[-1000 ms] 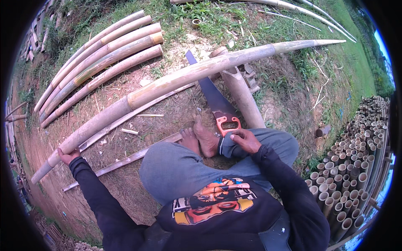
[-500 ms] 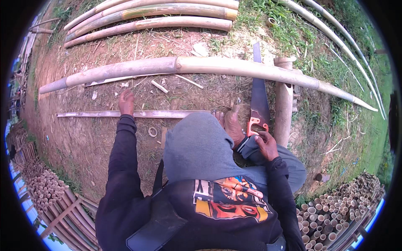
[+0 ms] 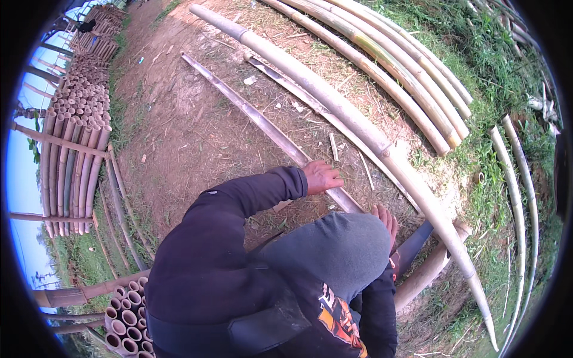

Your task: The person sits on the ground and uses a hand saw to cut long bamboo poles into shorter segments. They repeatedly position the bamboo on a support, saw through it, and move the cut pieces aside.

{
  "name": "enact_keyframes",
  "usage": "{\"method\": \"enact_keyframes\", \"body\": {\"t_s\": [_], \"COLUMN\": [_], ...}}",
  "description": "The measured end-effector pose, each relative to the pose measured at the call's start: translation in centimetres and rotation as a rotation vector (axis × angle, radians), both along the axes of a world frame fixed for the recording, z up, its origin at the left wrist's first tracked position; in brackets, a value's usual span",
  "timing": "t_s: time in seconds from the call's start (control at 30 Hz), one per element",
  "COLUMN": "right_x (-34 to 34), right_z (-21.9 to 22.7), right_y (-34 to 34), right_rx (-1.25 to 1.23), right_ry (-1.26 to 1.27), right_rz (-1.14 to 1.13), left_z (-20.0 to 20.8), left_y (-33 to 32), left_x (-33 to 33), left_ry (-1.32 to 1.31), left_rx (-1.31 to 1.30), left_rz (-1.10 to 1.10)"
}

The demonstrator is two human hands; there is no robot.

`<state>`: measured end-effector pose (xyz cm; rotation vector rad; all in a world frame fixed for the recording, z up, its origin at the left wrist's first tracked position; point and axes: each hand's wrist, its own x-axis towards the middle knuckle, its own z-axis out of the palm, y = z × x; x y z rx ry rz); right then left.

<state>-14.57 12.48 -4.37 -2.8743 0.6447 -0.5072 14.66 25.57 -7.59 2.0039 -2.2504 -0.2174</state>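
Note:
A long, split bamboo strip [image 3: 262,122] with a pale hollow inner face lies slantwise on the ground, and its near end passes behind my raised knee. My left hand [image 3: 322,177] is closed over this strip, a short way before the knee. My right arm [image 3: 379,313] comes up beside my body, but its hand is hidden behind the knee and clothing. Past the knee, bare toes [image 3: 385,218] show close to the strip. To their right is a handsaw [image 3: 413,247] with a dark blade; its orange handle is mostly covered.
A whole bamboo pole [image 3: 334,104] crosses over a short bamboo post [image 3: 427,271] at the right. Several more poles [image 3: 382,65] lie on the ground at the far side. Stacked cut bamboo [image 3: 74,155] stands at the left, with more tube ends [image 3: 125,325] at lower left.
The head view has swung to the left, so the scene appears turned. My left hand is now nearer my knee along the strip. My right hand, seen earlier near the saw handle, has gone out of sight.

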Motion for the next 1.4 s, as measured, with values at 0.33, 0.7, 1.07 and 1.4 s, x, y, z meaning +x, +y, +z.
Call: {"method": "enact_keyframes", "body": {"t_s": [0.33,0.7,1.07,1.4], "right_x": [-6.6,-8.1,-7.0,-8.7], "right_z": [4.9,11.7,10.1,8.4], "right_y": [-3.0,-9.7,-13.8,-18.0], "right_rx": [0.095,0.26,0.247,0.294], "right_ry": [0.245,0.086,-0.041,0.049], "right_rz": [-0.166,-0.062,-0.14,-0.225], "left_z": [5.2,14.8,14.3,13.9], "left_y": [-2.8,-9.7,-15.1,-17.7], "left_x": [1.2,6.0,6.6,4.4], "left_ry": [0.108,-0.157,-0.133,-0.041], "left_rx": [0.238,-0.203,-0.113,-0.059], "left_rz": [0.141,0.056,0.106,0.035]}}
